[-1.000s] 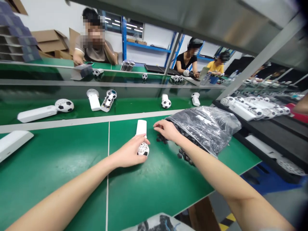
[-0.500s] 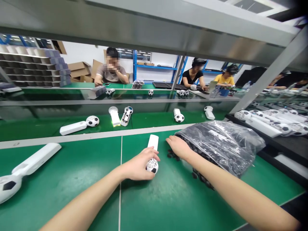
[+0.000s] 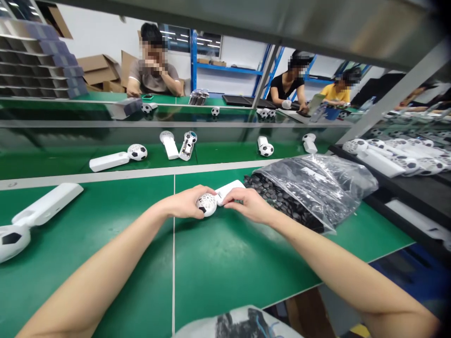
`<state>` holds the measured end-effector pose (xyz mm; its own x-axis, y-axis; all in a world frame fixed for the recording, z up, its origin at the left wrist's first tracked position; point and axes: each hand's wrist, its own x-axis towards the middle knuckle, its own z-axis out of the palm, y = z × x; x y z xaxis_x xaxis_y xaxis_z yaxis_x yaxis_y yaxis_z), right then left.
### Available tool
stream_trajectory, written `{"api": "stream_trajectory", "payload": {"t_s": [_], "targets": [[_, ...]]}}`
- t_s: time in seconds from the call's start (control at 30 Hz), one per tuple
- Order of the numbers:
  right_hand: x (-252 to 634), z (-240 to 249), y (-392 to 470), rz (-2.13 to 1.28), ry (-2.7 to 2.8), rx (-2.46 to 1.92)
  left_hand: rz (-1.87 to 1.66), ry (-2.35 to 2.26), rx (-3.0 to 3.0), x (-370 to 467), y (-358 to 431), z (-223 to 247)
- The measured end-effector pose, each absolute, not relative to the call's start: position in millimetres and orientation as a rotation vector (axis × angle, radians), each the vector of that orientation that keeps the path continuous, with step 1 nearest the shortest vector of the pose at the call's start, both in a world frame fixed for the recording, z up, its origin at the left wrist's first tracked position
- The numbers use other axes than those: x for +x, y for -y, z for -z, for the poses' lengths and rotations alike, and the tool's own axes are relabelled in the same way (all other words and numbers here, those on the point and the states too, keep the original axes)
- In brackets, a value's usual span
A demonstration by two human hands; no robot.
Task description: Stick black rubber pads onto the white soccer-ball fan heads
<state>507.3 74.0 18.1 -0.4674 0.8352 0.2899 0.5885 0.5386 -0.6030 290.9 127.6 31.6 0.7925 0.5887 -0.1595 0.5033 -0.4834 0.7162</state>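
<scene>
A white device with a football-patterned round head (image 3: pixel 206 205) lies on the green table. My left hand (image 3: pixel 186 202) is closed round that head from the left. My right hand (image 3: pixel 246 203) is pinched at the near edge of the device's white handle (image 3: pixel 230 188), close to the joint with the head; whatever its fingertips hold is too small to make out. Just right of the handle, a clear plastic bag (image 3: pixel 327 183) lies open, with many small black pieces (image 3: pixel 278 195) spilling at its mouth.
Another football device (image 3: pixel 49 206) lies at the left. Several more (image 3: pixel 137 152) rest on the lower green strip beyond the table's pale edge (image 3: pixel 105 174). A black tray (image 3: pixel 398 188) of devices stands at the right. People sit opposite.
My right hand has left the bag's mouth and come to the device. The handle now slants to the right in my left hand. The view has tilted downward.
</scene>
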Motion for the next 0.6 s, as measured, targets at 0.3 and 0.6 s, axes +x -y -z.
{"api": "stream_trajectory", "payload": {"t_s": [0.3,0.6], "targets": [[490,-5,-84,-0.567,2.215,-1.094,-0.333,-0.954,2.196,306,-119,-16],[489,-21,-100,-0.49,2.532,-1.082,-0.426,-1.001,2.191,315,-115,-11]]}}
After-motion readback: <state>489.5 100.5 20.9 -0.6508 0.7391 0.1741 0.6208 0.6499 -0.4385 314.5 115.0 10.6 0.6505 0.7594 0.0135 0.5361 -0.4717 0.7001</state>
